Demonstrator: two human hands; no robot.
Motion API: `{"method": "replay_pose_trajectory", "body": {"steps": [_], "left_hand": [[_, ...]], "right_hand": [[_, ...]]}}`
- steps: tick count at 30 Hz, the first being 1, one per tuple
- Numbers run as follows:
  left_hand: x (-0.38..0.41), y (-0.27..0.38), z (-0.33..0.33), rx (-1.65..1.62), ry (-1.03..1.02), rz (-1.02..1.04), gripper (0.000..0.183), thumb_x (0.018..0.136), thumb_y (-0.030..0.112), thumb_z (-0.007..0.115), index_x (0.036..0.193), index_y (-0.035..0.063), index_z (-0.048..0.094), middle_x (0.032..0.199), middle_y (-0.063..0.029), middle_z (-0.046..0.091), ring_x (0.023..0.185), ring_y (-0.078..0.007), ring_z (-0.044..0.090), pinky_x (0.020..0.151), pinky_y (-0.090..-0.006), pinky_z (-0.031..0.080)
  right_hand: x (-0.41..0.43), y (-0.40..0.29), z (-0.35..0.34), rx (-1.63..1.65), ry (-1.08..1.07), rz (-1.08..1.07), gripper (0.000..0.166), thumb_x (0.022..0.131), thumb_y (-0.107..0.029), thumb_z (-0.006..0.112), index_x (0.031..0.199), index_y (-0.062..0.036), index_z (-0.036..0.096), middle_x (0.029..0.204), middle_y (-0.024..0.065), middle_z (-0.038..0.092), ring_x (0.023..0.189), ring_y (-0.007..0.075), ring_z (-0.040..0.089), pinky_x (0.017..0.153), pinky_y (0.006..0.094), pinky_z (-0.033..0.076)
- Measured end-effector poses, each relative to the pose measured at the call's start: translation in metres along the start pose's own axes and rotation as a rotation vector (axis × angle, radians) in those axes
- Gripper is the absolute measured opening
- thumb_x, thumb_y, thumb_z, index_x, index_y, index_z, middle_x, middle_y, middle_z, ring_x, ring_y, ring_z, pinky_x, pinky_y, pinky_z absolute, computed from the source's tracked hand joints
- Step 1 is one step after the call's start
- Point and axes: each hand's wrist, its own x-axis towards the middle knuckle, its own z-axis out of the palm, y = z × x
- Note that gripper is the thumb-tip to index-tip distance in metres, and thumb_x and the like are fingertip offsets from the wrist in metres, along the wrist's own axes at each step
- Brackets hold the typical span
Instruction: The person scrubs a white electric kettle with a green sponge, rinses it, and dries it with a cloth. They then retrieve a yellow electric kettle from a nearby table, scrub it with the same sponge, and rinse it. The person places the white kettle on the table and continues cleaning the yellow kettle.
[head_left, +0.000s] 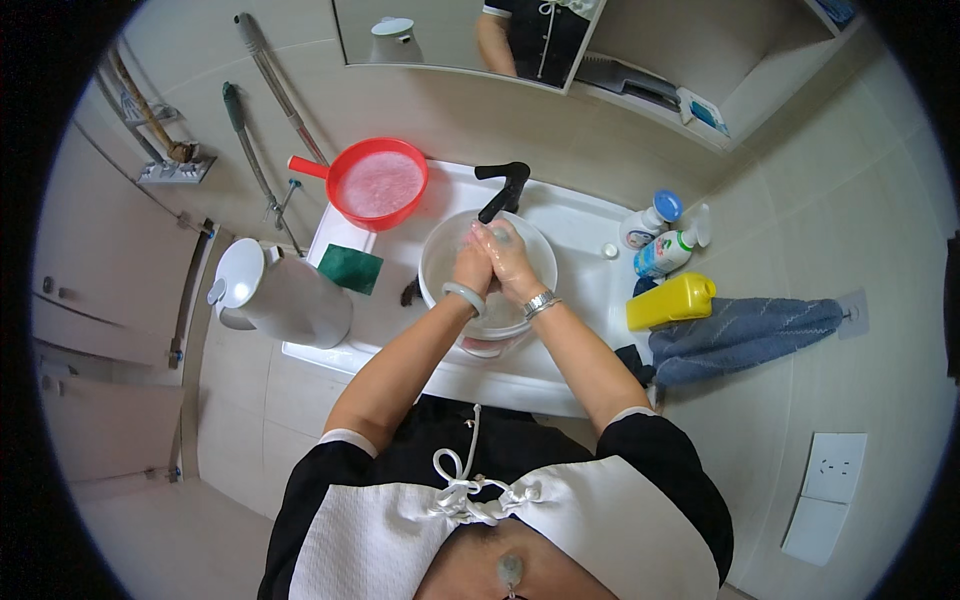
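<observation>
My left hand and my right hand are pressed together, wet, just below the spout of the black faucet. Both are over a white round basin that stands in the white sink. A small greyish, shiny patch shows at the right fingers; whether it is an object or water, I cannot tell. The palms face each other and are hidden, so anything between them is out of sight. A pale bangle circles the left wrist, and a metal-band watch is on the right.
Left of the basin are a red dipper of foamy liquid, a green scouring pad and a lidded white pitcher. At right stand two pump bottles, a yellow bottle and a hanging blue-grey towel. A mirror hangs above.
</observation>
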Motion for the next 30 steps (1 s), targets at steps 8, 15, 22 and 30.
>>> {"method": "replay_pose_trajectory", "body": {"steps": [8, 15, 22, 30], "left_hand": [[-0.035, 0.073, -0.001, 0.52, 0.106, 0.284, 0.045, 0.101, 0.03, 0.033, 0.086, -0.0019, 0.06, 0.078, -0.0288, 0.063, 0.072, -0.0462, 0.061, 0.066, -0.0543, 0.048], [-0.036, 0.083, -0.003, 0.712, -0.001, 0.249, 0.047, 0.1, 0.032, 0.031, 0.084, -0.0002, 0.061, 0.079, -0.0284, 0.065, 0.071, -0.0464, 0.063, 0.068, -0.0559, 0.051], [-0.051, 0.091, -0.01, 0.888, -0.148, 0.376, 0.044, 0.1, 0.034, 0.034, 0.084, 0.0037, 0.061, 0.073, -0.0249, 0.065, 0.067, -0.0463, 0.063, 0.064, -0.0559, 0.051], [-0.06, 0.087, -0.018, 0.686, -0.261, 0.502, 0.024, 0.099, 0.025, 0.05, 0.099, 0.0021, 0.056, 0.083, -0.0236, 0.064, 0.075, -0.0361, 0.066, 0.064, -0.0439, 0.052]], "right_hand": [[0.015, 0.009, -0.012, 0.373, 0.128, 0.165, 0.023, 0.091, -0.028, 0.065, 0.083, -0.0086, 0.056, 0.08, 0.0025, 0.06, 0.072, 0.0152, 0.058, 0.069, 0.0309, 0.049], [0.02, 0.012, -0.019, 0.547, 0.173, 0.381, 0.025, 0.093, -0.032, 0.056, 0.081, -0.0097, 0.053, 0.078, 0.005, 0.058, 0.072, 0.0224, 0.06, 0.072, 0.0364, 0.051], [0.023, 0.027, -0.042, 0.622, 0.139, 0.476, 0.033, 0.097, -0.032, 0.047, 0.073, -0.01, 0.049, 0.077, 0.0086, 0.058, 0.073, 0.0252, 0.06, 0.074, 0.0408, 0.051], [0.007, -0.017, -0.075, 0.618, -0.291, 0.385, 0.034, 0.1, -0.032, 0.046, 0.087, -0.0047, 0.061, 0.109, 0.0136, 0.064, 0.107, 0.0277, 0.062, 0.096, 0.0446, 0.047]]}}
